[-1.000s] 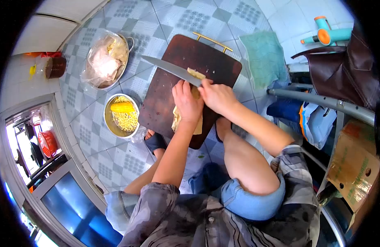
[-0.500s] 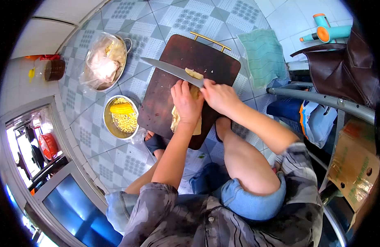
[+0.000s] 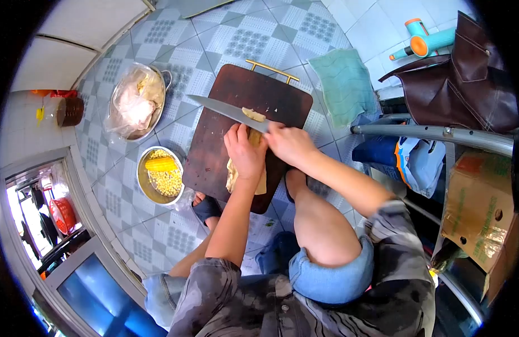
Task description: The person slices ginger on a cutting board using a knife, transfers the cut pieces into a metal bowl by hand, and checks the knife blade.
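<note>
A dark wooden cutting board [image 3: 214, 135] with a gold handle lies on the tiled floor in front of me. My right hand [image 3: 287, 143] is closed around the handle end of a long kitchen knife [image 3: 221, 108], whose blade points left across the board. My left hand [image 3: 245, 150] presses with bent fingers on a pale yellowish piece of food [image 3: 254, 137], close beside the blade. A cut slice [image 3: 253, 114] sits on the far side of the knife. More of the pale food [image 3: 231, 177] shows under my left wrist; its kind is unclear.
Left of the board stands a metal bowl [image 3: 141, 185] with corn kernels and a cob. Beyond it, a metal pot [image 3: 158, 115] holds plastic-wrapped pale meat. A green cloth [image 3: 344, 87] lies at the right, near a metal rack bar [image 3: 433, 132] and a cardboard box [image 3: 478, 208].
The view has shifted, so the board and bowls appear lower and further left. Both hands and the knife keep nearly the same place over the board.
</note>
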The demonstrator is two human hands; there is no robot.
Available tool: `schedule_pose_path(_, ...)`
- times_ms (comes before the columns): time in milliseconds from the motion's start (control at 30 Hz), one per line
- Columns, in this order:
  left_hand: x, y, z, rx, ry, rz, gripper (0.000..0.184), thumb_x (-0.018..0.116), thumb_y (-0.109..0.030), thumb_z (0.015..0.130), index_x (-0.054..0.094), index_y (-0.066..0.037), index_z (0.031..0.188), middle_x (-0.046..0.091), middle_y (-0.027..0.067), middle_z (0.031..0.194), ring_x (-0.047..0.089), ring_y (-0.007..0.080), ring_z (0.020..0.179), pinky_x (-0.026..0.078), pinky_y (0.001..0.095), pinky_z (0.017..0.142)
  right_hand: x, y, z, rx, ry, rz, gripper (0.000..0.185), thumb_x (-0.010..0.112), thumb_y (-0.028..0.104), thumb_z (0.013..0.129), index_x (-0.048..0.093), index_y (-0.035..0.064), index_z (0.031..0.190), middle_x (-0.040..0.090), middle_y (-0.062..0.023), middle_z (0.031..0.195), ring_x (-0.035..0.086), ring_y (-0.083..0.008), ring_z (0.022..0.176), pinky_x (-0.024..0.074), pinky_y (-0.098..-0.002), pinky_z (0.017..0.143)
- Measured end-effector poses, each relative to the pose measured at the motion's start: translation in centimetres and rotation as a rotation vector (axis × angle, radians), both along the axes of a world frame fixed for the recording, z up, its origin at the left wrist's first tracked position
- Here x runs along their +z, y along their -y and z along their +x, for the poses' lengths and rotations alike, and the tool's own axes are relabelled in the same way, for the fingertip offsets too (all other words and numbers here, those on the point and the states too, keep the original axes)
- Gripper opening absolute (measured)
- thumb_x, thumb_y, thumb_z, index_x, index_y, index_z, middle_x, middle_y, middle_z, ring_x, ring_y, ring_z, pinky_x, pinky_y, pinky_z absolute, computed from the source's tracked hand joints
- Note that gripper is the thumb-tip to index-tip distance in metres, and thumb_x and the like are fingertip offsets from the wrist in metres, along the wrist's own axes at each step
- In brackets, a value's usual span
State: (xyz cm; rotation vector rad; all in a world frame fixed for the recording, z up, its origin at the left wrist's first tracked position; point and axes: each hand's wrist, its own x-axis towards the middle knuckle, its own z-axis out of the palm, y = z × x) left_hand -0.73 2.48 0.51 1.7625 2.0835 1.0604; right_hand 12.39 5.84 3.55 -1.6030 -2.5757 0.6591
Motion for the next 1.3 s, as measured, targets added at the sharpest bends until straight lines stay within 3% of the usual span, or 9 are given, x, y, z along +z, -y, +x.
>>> schedule_pose_path(33,-0.8,0.0,-0.1,0.019,-0.020,0.020,0.046,0.073,-0.012,0.064,0.058,0.000,0.106,0.055,0.0183,0.109,0.050,0.0369,0.101,0.042,0.0433,0.090,-0.6,-1.0,-1.7,-0.006,-0.057,0.045,0.038,0.046,0.033,0.095,0.050,-0.0047,0.097,0.063,-0.0194,0.062,0.065,-0.0358,0.057,0.0525,-0.0450,0.049)
schedule_pose_path(67,-1.4,0.0,-0.3,0.042,-0.041,0.043,0.046,0.073,-0.012,0.065,0.058,0.000,0.106,0.055,0.0187,0.109,0.050,0.0374,0.101,0.042,0.0436,0.089,-0.5,-1.7,-2.7,0.006,-0.033,0.043,0.037,0.047,0.032,0.094,0.052,-0.0049,0.097,0.064,-0.0189,0.065,0.067,-0.0323,0.059,0.0544,-0.0424,0.049)
schedule_pose_path(167,0.0,0.2,-0.1,0.038,-0.022,0.017,0.046,0.074,-0.012,0.066,0.057,0.000,0.107,0.055,0.0185,0.110,0.049,0.0377,0.102,0.042,0.0434,0.090,-0.1,-0.3,-0.7,-0.010,-0.082,0.069,0.038,0.047,0.033,0.095,0.051,-0.0046,0.099,0.065,-0.0190,0.066,0.067,-0.0331,0.059,0.0540,-0.0428,0.049)
schedule_pose_path(367,0.6,0.2,0.1,0.003,0.013,-0.008,0.048,0.073,-0.009,0.063,0.058,-0.001,0.108,0.055,0.0156,0.108,0.050,0.0348,0.102,0.043,0.0422,0.090,0.9,4.4,5.7,-0.086,0.143,-0.067,0.040,0.046,0.035,0.095,0.047,-0.0037,0.102,0.065,-0.0180,0.066,0.066,-0.0343,0.058,0.0528,-0.0458,0.049)
schedule_pose_path(667,-0.1,0.0,0.3,0.021,0.003,0.003,0.046,0.073,-0.012,0.066,0.057,0.001,0.107,0.054,0.0178,0.110,0.049,0.0371,0.101,0.041,0.0453,0.089,-0.9,-1.2,0.4,0.036,-0.101,-0.005,0.031,0.047,0.031,0.095,0.047,0.0004,0.098,0.062,-0.0180,0.060,0.064,-0.0361,0.055,0.0503,-0.0473,0.047)
schedule_pose_path(733,-0.3,0.1,0.2,0.024,-0.029,0.020,0.045,0.073,-0.012,0.067,0.057,0.001,0.107,0.054,0.0176,0.110,0.049,0.0370,0.101,0.042,0.0449,0.089,-1.0,0.2,1.6,-0.013,-0.088,0.007,0.036,0.048,0.032,0.094,0.049,-0.0037,0.100,0.063,-0.0167,0.064,0.065,-0.0345,0.058,0.0524,-0.0450,0.052)
schedule_pose_path(967,-0.1,0.0,0.5,0.023,-0.073,-0.018,0.045,0.074,-0.012,0.066,0.058,-0.001,0.107,0.054,0.0158,0.110,0.049,0.0360,0.101,0.042,0.0433,0.088,-0.2,2.7,5.3,-0.013,0.087,0.048,0.037,0.051,0.033,0.093,0.052,-0.0041,0.096,0.063,-0.0140,0.063,0.065,-0.0255,0.055,0.0520,-0.0368,0.044)
schedule_pose_path(1067,-0.2,0.0,0.5,0.013,-0.067,-0.034,0.046,0.074,-0.012,0.066,0.057,-0.002,0.107,0.054,0.0155,0.110,0.049,0.0357,0.100,0.042,0.0437,0.088,-1.1,-0.2,1.3,0.027,-0.103,0.137,0.037,0.051,0.032,0.093,0.053,-0.0052,0.094,0.063,-0.0131,0.062,0.065,-0.0252,0.053,0.0533,-0.0361,0.046)
schedule_pose_path(1300,-0.8,0.1,0.3,-0.007,-0.101,-0.016,0.050,0.075,-0.011,0.065,0.055,-0.004,0.110,0.054,0.0145,0.111,0.049,0.0358,0.099,0.041,0.0445,0.087,-0.9,-0.3,1.9,0.014,-0.100,0.093,0.035,0.052,0.032,0.092,0.052,-0.0031,0.095,0.061,-0.0113,0.059,0.065,-0.0251,0.053,0.0508,-0.0364,0.043)
